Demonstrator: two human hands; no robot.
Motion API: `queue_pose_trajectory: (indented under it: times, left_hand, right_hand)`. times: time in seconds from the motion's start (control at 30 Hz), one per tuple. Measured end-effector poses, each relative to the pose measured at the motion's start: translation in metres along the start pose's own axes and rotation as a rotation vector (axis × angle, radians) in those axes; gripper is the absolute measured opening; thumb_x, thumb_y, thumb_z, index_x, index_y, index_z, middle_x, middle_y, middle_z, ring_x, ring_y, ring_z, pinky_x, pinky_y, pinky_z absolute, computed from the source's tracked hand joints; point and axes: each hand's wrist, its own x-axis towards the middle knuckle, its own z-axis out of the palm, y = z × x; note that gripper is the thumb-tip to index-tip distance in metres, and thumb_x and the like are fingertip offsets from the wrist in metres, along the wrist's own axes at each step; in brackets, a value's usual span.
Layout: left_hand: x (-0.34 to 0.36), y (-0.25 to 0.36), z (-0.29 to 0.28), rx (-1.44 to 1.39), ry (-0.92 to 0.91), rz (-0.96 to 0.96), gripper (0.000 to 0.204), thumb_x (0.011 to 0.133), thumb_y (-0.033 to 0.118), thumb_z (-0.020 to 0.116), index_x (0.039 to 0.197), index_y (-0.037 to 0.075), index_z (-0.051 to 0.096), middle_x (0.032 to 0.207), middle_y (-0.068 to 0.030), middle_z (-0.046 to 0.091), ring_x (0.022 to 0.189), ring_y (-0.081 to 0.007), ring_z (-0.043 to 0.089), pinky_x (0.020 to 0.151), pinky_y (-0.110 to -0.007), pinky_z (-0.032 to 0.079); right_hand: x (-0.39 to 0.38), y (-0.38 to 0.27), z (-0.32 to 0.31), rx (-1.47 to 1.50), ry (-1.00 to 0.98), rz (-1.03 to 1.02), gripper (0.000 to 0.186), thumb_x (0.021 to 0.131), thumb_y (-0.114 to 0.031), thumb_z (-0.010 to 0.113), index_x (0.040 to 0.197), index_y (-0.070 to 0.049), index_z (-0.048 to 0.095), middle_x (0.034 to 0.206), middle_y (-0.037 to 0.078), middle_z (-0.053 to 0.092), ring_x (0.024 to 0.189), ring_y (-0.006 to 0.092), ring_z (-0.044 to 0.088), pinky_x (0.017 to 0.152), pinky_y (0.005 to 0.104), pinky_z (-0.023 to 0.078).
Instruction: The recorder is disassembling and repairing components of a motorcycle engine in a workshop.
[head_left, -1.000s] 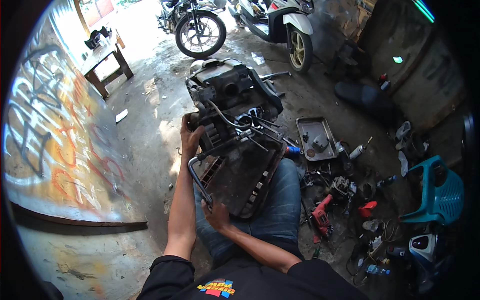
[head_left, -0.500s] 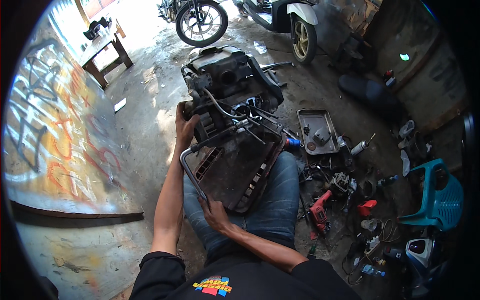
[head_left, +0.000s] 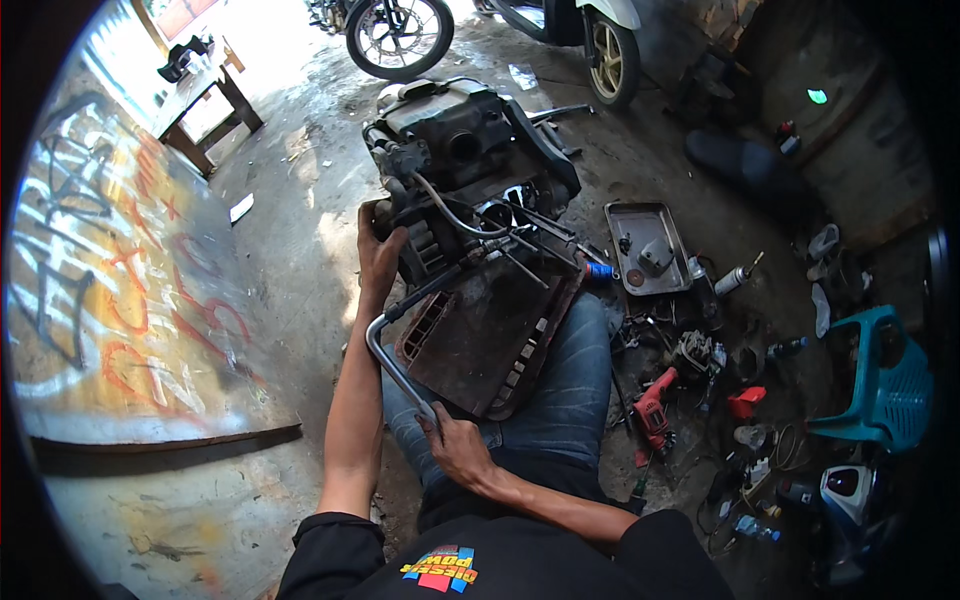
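A dirty scooter engine (head_left: 450, 150) lies in front of me on a dark, slotted, crate-like base (head_left: 470, 350) between my knees. My left hand (head_left: 380, 250) is wrapped round a part on the engine's left side, beside its cooling fins; its fingertips are hidden. Closed round the near end of a bent metal L-shaped wrench (head_left: 392, 372) is my right hand (head_left: 462, 455). From its bend, the wrench's dark shaft runs toward the engine's open middle. Thin rods and a pale hose (head_left: 440, 208) cross there, and the wrench's tip cannot be made out.
On the right, a metal tray (head_left: 648, 250) holds loose parts. Nearer lie a red power drill (head_left: 655, 412), a carburetor-like part (head_left: 695, 350) and a teal plastic chair (head_left: 880, 385). A painted panel (head_left: 150, 280) stands left; motorcycles (head_left: 400, 40) stand beyond the engine.
My right hand has drawn the wrench's near end slightly toward me and to the right. My left hand keeps its place on the engine. The whole view has shifted a little.
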Motion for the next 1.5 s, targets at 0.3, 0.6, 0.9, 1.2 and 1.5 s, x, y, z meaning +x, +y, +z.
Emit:
queue_pose_trajectory:
  times: [0.3, 0.6, 0.9, 1.2, 1.5]
  left_hand:
    - [-0.002, 0.009, 0.005, -0.03, 0.048, -0.03, 0.045, 0.08, 0.003, 0.067, 0.123, 0.002, 0.054, 0.105, -0.0063, 0.062, 0.095, -0.0161, 0.058, 0.088, -0.03, 0.048]
    - [-0.002, 0.014, 0.006, 0.003, 0.042, -0.064, 0.051, 0.081, 0.005, 0.064, 0.13, -0.002, 0.053, 0.111, -0.0087, 0.063, 0.1, -0.018, 0.059, 0.093, -0.03, 0.047]
    - [-0.003, 0.018, 0.005, -0.01, 0.044, -0.123, 0.051, 0.081, 0.005, 0.065, 0.13, 0.0, 0.053, 0.107, -0.0061, 0.061, 0.096, -0.0157, 0.058, 0.089, -0.028, 0.047]
    - [-0.004, 0.025, 0.003, -0.002, 0.025, -0.142, 0.05, 0.079, 0.003, 0.069, 0.127, 0.002, 0.053, 0.113, -0.0105, 0.063, 0.104, -0.02, 0.06, 0.096, -0.033, 0.047]
    - [-0.003, 0.031, 0.006, 0.032, 0.046, -0.172, 0.05, 0.08, 0.006, 0.066, 0.128, 0.002, 0.054, 0.109, -0.0081, 0.063, 0.098, -0.0177, 0.06, 0.091, -0.03, 0.048]
  right_hand:
    - [-0.007, -0.03, -0.018, -0.162, 0.023, 0.085, 0.044, 0.106, -0.033, 0.056, 0.127, 0.006, 0.058, 0.067, 0.028, 0.064, 0.063, 0.0464, 0.068, 0.055, 0.0522, 0.052]
    - [-0.008, -0.063, -0.032, -0.15, -0.028, 0.191, 0.045, 0.105, -0.034, 0.058, 0.125, 0.007, 0.059, 0.07, 0.029, 0.065, 0.066, 0.0473, 0.069, 0.056, 0.0522, 0.052]
    - [-0.004, -0.081, -0.033, -0.147, -0.056, 0.254, 0.041, 0.105, -0.033, 0.057, 0.121, 0.004, 0.06, 0.067, 0.028, 0.065, 0.062, 0.0472, 0.067, 0.053, 0.0553, 0.052]
    - [0.006, -0.106, -0.049, -0.01, -0.171, 0.44, 0.039, 0.109, -0.033, 0.053, 0.118, 0.005, 0.06, 0.068, 0.019, 0.065, 0.062, 0.0341, 0.069, 0.054, 0.0433, 0.051]
    - [0.033, -0.177, -0.086, 0.967, -0.432, 0.979, 0.023, 0.112, -0.03, 0.045, 0.116, -0.007, 0.047, 0.079, -0.004, 0.04, 0.058, 0.006, 0.035, 0.044, 0.0249, 0.03]
